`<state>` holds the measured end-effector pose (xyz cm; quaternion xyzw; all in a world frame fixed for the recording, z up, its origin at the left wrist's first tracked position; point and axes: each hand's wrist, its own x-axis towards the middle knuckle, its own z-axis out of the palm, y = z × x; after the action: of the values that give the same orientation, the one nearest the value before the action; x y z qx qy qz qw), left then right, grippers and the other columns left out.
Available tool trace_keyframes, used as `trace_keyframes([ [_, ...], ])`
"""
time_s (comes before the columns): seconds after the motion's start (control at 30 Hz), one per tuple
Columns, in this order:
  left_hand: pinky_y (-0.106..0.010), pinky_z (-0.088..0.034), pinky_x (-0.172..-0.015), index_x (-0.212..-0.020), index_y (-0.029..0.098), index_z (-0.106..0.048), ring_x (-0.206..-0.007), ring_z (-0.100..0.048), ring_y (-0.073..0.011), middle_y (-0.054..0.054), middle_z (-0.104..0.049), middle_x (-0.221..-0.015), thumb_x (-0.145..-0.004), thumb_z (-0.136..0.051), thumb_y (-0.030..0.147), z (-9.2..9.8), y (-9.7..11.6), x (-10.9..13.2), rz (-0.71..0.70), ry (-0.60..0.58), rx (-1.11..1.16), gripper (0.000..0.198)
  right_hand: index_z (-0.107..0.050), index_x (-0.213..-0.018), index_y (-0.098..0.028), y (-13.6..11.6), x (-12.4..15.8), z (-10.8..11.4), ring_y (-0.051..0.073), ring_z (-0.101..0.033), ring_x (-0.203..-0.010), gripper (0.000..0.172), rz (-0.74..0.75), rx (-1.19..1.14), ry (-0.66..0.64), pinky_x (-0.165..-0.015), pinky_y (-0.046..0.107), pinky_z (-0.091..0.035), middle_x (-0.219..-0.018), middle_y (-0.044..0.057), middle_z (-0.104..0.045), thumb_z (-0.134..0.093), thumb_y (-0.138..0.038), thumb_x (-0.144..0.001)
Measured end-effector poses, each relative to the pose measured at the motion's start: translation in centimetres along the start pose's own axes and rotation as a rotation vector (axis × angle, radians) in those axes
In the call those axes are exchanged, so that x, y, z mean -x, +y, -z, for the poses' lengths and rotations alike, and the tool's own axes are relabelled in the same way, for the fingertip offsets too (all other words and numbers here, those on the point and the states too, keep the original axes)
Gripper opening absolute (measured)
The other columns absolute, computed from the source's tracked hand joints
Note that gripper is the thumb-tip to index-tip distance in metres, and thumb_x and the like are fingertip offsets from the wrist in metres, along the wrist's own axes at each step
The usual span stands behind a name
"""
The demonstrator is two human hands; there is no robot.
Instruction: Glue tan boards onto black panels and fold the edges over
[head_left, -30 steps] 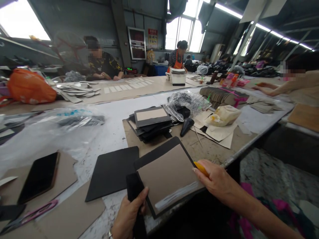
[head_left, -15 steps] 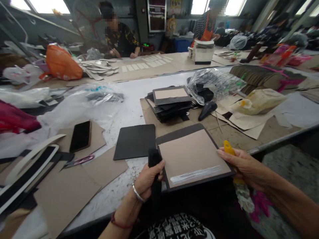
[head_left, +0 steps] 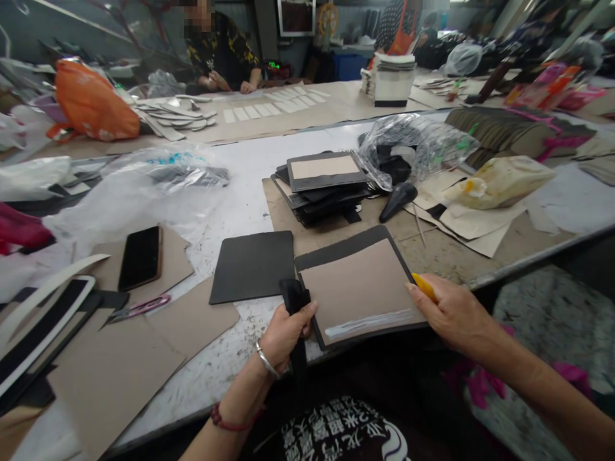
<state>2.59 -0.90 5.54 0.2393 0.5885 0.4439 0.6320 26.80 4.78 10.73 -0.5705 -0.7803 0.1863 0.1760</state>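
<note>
A black panel [head_left: 339, 248] with a beige board on its face is tilted between my two hands at the table's front edge. White glue [head_left: 368, 324] streaks the board's lower part. My left hand [head_left: 283, 336] is closed on a black strap [head_left: 294, 296] and pinches the panel's left edge. At the right edge, my right hand [head_left: 451, 310] grips the panel together with a yellow-handled brush [head_left: 425, 287], whose bristles are hidden. Just left of the held panel, a plain dark panel [head_left: 252, 266] lies flat on the table.
Behind the held panel stand a stack of panels [head_left: 327, 205] and a black pointed object [head_left: 398, 200]. To the left lie a phone [head_left: 140, 257], pink-handled snips [head_left: 141, 308] and beige sheets [head_left: 120, 365]. Two people work across the table.
My right hand has turned, so the brush's bristles no longer show below it. The black strap's top now folds over toward the panel. The view has shifted slightly.
</note>
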Motion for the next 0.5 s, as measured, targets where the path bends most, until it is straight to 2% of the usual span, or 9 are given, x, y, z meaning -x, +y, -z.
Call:
trace_keyframes([
  [0.07,-0.021,-0.02,-0.043,-0.049,0.017,-0.041,-0.04,-0.029,-0.0047,0.007,-0.037,-0.04,-0.056,-0.071,0.046,0.0,0.1,-0.1,-0.003,0.009,-0.006,0.042,-0.048,-0.068,-0.021,-0.1,-0.1,0.1,0.02,-0.052,-0.069,0.022,0.006,-0.018,0.007,-0.067,0.031,-0.039,-0.07,0.006,-0.056,-0.038,-0.035,-0.082],
  [0.13,-0.021,-0.02,-0.042,-0.049,0.017,-0.04,-0.04,-0.029,-0.0045,0.007,-0.037,-0.04,-0.057,-0.071,0.046,0.1,0.2,-0.1,-0.002,0.007,-0.005,0.043,-0.05,-0.07,-0.02,-0.1,-0.3,0.3,0.019,-0.051,-0.069,0.023,-0.052,-0.143,-0.041,-0.066,0.03,-0.039,-0.071,0.005,-0.056,-0.04,-0.038,-0.082],
  [0.23,-0.02,-0.024,-0.042,-0.05,0.017,-0.04,-0.04,-0.031,-0.0047,0.006,-0.038,-0.041,-0.058,-0.071,0.046,0.4,0.7,-0.1,0.011,-0.028,0.013,0.043,-0.051,-0.073,-0.018,0.2,-0.5,0.6,0.013,-0.045,-0.056,0.032,-0.253,-0.538,-0.201,-0.052,0.025,-0.036,-0.063,0.0,-0.051,-0.047,-0.049,-0.079],
  [0.33,-0.019,-0.027,-0.042,-0.052,0.017,-0.042,-0.04,-0.032,-0.0047,0.006,-0.038,-0.041,-0.057,-0.073,0.044,0.4,1.1,0.0,0.058,-0.076,0.088,0.042,-0.046,-0.071,-0.018,0.5,-0.6,0.5,0.006,-0.027,-0.042,0.041,-0.452,-0.863,-0.299,-0.039,0.02,-0.021,-0.052,-0.007,-0.035,-0.055,-0.058,-0.07],
  [0.4,-0.018,-0.026,-0.041,-0.052,0.017,-0.041,-0.039,-0.032,-0.0042,0.007,-0.039,-0.041,-0.055,-0.075,0.043,0.3,1.2,-0.1,0.092,-0.088,0.134,0.043,-0.042,-0.068,-0.019,0.6,-0.7,0.3,0.003,-0.019,-0.041,0.044,-0.507,-0.962,-0.315,-0.037,0.019,-0.014,-0.05,-0.009,-0.028,-0.059,-0.059,-0.066],
  [0.5,-0.017,-0.024,-0.04,-0.051,0.017,-0.04,-0.039,-0.032,-0.0037,0.006,-0.039,-0.041,-0.052,-0.076,0.045,0.0,1.3,-0.6,0.087,-0.068,0.111,0.045,-0.039,-0.066,-0.019,1.2,-1.2,-0.1,0.003,-0.018,-0.041,0.046,-0.518,-0.986,-0.333,-0.037,0.018,-0.013,-0.05,-0.01,-0.027,-0.059,-0.06,-0.066],
])
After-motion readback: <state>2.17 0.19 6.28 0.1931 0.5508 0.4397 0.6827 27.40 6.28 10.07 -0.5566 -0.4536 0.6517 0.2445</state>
